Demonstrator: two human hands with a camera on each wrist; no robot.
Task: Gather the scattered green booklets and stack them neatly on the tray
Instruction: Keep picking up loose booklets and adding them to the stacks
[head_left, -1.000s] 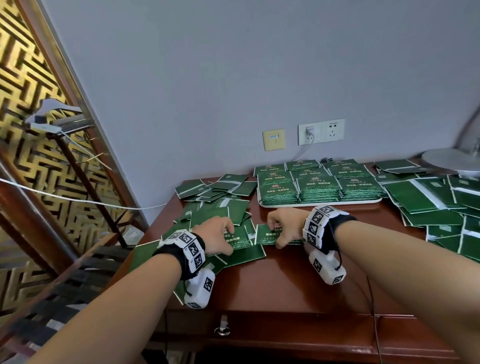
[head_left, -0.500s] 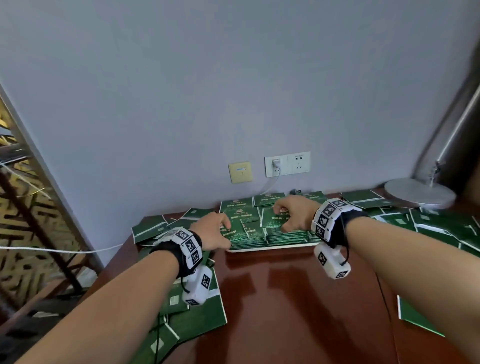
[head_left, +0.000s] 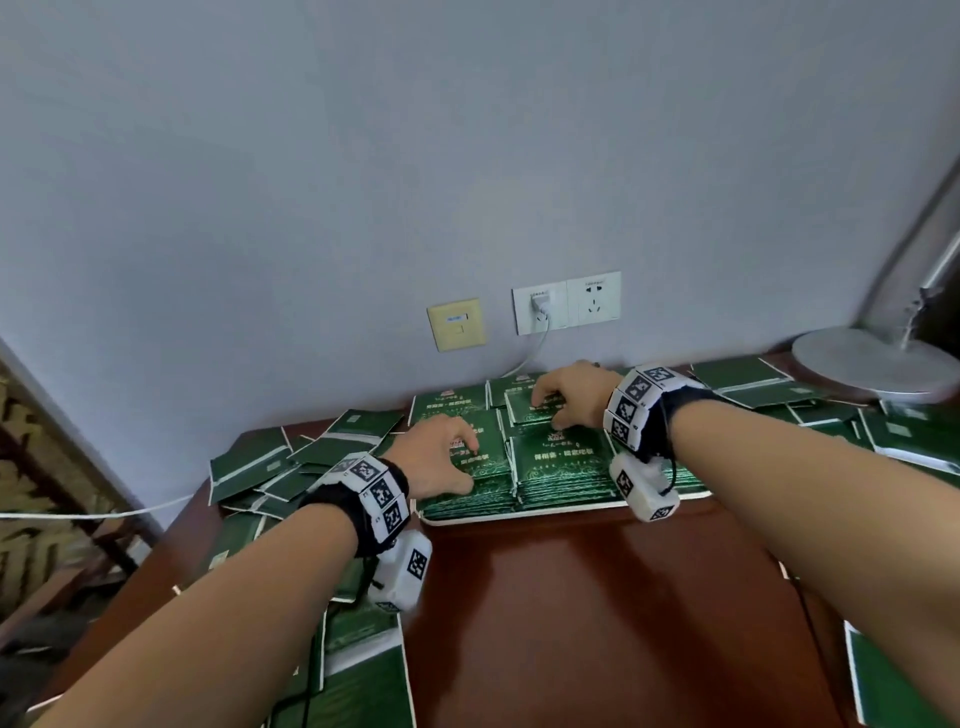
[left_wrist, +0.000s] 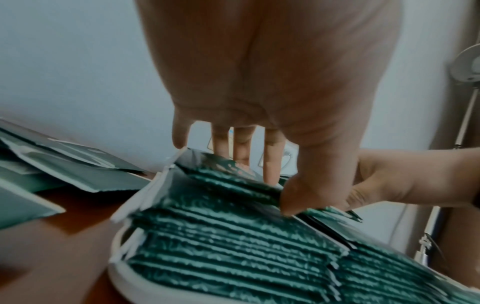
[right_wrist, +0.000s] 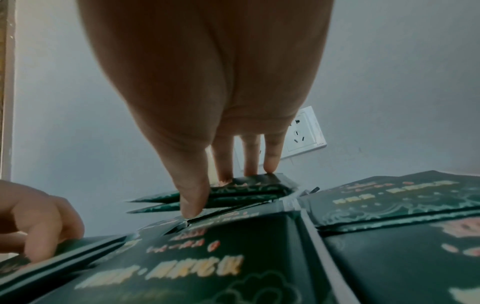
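We are at the putting-down step. Both hands are over the tray (head_left: 524, 515), which sits at the back edge of the tabletop (head_left: 597, 613), by the wall. The tray already holds tall stacks of green booklets (head_left: 563, 457), side by side. Our left hand (head_left: 441, 457) holds a few booklets in a pinch, thumb on the near edge and fingers on the far edge, just on top of the front left stack. In the left wrist view the held booklets tilt a bit and do not sit flat yet. Our right hand (head_left: 569, 397) holds a few more the same way, over a stack farther back on the tray; its grip is closed on them too, and they hang just above the pile. Many loose booklets (head_left: 249, 462) still lie near the back left corner of the tabletop, more sit by the front left edge, and more lie along the right side near the lamp base (head_left: 872, 364). So we think the job is far from done. Next we should line up the edges with the stack below, let the booklets drop flat, and open our fingers slowly so nothing slides off. Then we go back for more loose ones.
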